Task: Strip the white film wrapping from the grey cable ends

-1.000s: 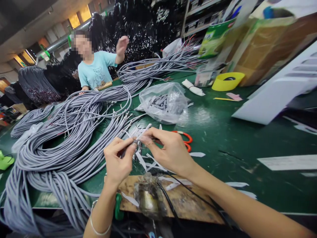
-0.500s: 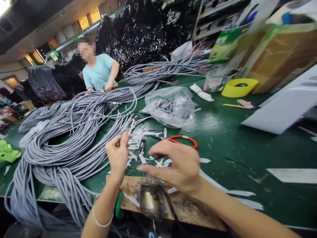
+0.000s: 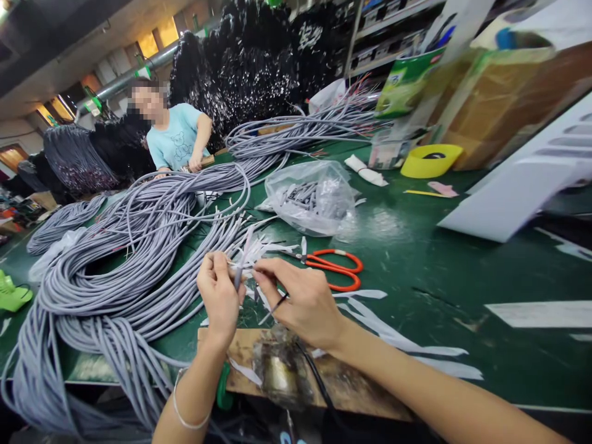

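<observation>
My left hand (image 3: pixel 219 299) is closed around the end of a grey cable (image 3: pixel 239 274), which points up between thumb and fingers. At that end, the thumb and forefinger of my right hand (image 3: pixel 300 299) pinch together beside pale strands. A slim dark tool (image 3: pixel 279 302) pokes out beneath my right fingers; its kind I cannot make out. White strips (image 3: pixel 259 250) lie scattered behind both hands. Orange-handled scissors (image 3: pixel 340 262) rest just beyond my right hand. Below my hands, a brass-coloured cylinder (image 3: pixel 277 373) is fixed on a wooden board (image 3: pixel 346 388) at the table edge.
Bundles of grey cable (image 3: pixel 115 259) cover the left side of the green table (image 3: pixel 402 259). Farther back stands a clear bag (image 3: pixel 309 197) of small grey pieces. A yellow ring-shaped object (image 3: pixel 430 161) and a cardboard box (image 3: pixel 504 105) are at right. A person (image 3: pixel 178 139) works across the table.
My right hand has moved left to the cable end, and its spread fingers have closed into a pinch. More cable now shows above my left hand. The view has shifted slightly.
</observation>
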The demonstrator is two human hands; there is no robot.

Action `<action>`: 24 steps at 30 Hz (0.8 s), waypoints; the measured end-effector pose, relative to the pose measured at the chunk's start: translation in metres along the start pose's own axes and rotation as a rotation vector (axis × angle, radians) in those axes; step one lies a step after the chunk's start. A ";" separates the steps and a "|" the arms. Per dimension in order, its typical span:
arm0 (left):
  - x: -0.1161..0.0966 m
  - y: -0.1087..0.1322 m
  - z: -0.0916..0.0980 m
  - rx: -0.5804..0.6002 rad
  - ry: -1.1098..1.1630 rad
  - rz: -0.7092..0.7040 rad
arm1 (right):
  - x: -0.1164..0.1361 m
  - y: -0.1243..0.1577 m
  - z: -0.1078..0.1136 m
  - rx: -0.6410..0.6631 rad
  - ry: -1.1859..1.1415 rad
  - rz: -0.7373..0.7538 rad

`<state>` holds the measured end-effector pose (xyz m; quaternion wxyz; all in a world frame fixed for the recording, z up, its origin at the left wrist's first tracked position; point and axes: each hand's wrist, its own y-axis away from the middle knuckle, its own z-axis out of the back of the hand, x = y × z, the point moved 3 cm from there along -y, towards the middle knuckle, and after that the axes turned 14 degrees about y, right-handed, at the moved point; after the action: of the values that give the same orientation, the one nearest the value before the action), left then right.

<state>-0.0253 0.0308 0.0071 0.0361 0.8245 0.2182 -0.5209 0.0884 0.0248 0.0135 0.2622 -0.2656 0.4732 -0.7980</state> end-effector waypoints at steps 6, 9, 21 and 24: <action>-0.006 -0.008 0.004 -0.132 0.092 -0.006 | 0.009 0.003 -0.002 0.079 -0.168 0.029; -0.005 -0.013 0.007 -0.154 0.129 0.054 | 0.012 0.006 -0.004 0.113 -0.216 0.053; -0.017 -0.028 0.017 0.095 0.079 0.276 | -0.013 -0.003 0.007 -0.021 -0.188 -0.217; -0.012 -0.021 0.014 0.247 -0.036 0.296 | -0.022 -0.007 0.005 0.035 -0.215 -0.279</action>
<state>-0.0492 0.0419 0.0145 0.0148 0.8364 0.0285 -0.5472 0.1062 0.0392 0.0175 0.2024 -0.4079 0.3868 -0.8019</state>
